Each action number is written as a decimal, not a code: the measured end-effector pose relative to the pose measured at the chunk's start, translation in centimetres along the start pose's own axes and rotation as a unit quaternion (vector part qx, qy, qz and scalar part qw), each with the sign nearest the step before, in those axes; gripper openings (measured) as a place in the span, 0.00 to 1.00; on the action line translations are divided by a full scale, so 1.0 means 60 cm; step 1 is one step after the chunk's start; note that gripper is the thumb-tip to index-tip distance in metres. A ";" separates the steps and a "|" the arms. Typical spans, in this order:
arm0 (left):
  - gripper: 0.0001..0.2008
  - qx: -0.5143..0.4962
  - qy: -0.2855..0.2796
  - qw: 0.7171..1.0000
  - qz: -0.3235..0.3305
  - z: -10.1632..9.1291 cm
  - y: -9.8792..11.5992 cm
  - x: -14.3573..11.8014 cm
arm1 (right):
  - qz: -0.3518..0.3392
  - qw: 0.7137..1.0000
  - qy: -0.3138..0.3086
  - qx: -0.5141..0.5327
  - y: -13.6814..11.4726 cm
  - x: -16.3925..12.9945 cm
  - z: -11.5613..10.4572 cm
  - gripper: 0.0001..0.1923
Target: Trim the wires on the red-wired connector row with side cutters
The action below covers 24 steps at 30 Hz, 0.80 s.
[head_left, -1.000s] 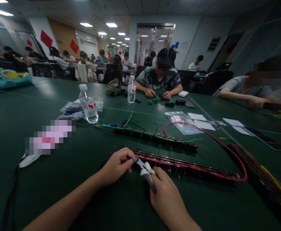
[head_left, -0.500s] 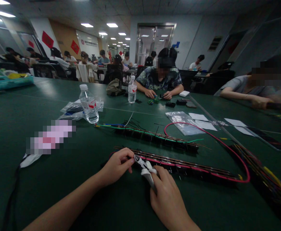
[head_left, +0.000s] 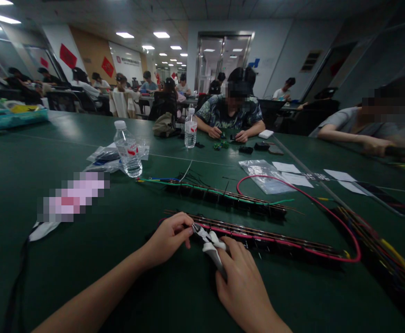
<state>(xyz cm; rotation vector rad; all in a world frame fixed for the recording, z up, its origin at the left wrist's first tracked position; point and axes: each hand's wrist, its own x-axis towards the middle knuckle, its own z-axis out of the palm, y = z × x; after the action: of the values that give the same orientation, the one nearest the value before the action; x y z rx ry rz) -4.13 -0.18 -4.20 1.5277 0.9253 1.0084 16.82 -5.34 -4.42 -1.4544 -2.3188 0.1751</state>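
the left hand [head_left: 168, 237] hides part of the near bundle [head_left: 275, 237]. the pink thing [head_left: 74, 195] is pixelated, the tray [head_left: 22, 120] cut off.

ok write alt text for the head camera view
Right hand holds white-handled pliers, tips at the left hand, over a dark green table. Beyond lie a wire bundle with a red cable and a second bundle with a green wire.

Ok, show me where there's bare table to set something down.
Bare green table shows between the left forearm and the strap, and between the tray and the nearer bottle. A dimmer patch lies between the right hand and the wire bundle at the right edge. It's crowded from the pliers across the wired strips to the papers.
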 end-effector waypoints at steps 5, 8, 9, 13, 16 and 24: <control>0.04 0.006 -0.004 1.000 -0.005 -0.001 -0.001 0.000 | 0.008 1.000 -0.007 -0.013 0.000 0.003 -0.002 0.23; 0.04 0.004 -0.001 1.000 -0.001 -0.002 -0.002 0.000 | 0.009 1.000 -0.009 -0.015 0.001 0.004 -0.002 0.22; 0.04 0.004 -0.002 1.000 -0.002 -0.002 -0.003 0.001 | 0.009 1.000 -0.009 -0.015 0.002 0.004 -0.001 0.22; 0.04 0.008 -0.004 1.000 -0.001 -0.002 -0.004 0.001 | 0.006 1.000 -0.009 -0.013 0.004 0.005 -0.001 0.22; 0.04 0.007 -0.004 1.000 0.001 -0.002 -0.004 0.002 | 0.003 1.000 -0.008 -0.013 0.005 0.006 -0.001 0.20; 0.04 0.009 -0.001 1.000 -0.003 -0.002 -0.004 0.000 | -0.001 1.000 -0.005 -0.022 0.006 0.007 -0.003 0.20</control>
<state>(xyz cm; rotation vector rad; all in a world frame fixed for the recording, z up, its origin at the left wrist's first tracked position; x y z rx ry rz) -4.24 -0.09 -4.43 1.5403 0.9395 0.9975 17.01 -4.83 -4.26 -1.4750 -2.3471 0.1314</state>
